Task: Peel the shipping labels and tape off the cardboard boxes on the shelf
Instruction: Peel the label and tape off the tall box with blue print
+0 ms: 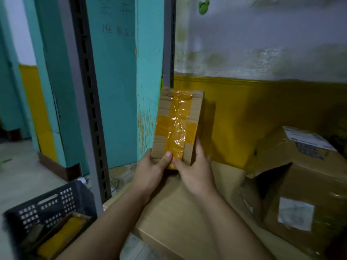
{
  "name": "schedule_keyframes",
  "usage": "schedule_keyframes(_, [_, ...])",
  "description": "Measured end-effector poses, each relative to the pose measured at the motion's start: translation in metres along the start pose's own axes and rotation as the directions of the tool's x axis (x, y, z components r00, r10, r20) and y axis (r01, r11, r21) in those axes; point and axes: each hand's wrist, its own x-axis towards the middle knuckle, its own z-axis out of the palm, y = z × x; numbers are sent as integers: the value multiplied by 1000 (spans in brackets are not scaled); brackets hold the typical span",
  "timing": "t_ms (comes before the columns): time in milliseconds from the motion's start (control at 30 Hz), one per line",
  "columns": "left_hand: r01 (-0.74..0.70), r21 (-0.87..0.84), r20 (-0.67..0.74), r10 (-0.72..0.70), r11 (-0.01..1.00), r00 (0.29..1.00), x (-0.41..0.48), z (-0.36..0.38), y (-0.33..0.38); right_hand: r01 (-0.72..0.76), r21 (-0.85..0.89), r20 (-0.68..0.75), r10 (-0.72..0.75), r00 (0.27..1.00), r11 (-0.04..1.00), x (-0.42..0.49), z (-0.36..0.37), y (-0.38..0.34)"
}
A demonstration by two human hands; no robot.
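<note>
head view: the left hand [152, 166] and right hand [195, 169] grip the bottom of a small flat brown cardboard box [163, 109], upright over the left end of the shelf [187, 222], its crossed glossy amber tape [176, 126] unpeeled, while a large white-labelled brown carton [309, 184] waits.

Crate [50, 212] left of shelf [187, 212]

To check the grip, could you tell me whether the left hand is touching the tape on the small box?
Touching. The head view shows the thumb of the left hand pressed on the tape.
</note>
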Motion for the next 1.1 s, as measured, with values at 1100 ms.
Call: schedule_keyframes(1100, [-20, -202, -22, 16, 979, 1000, -4, -4, 3, -413, 454, 220, 350, 911, 790, 4, -2, -2])
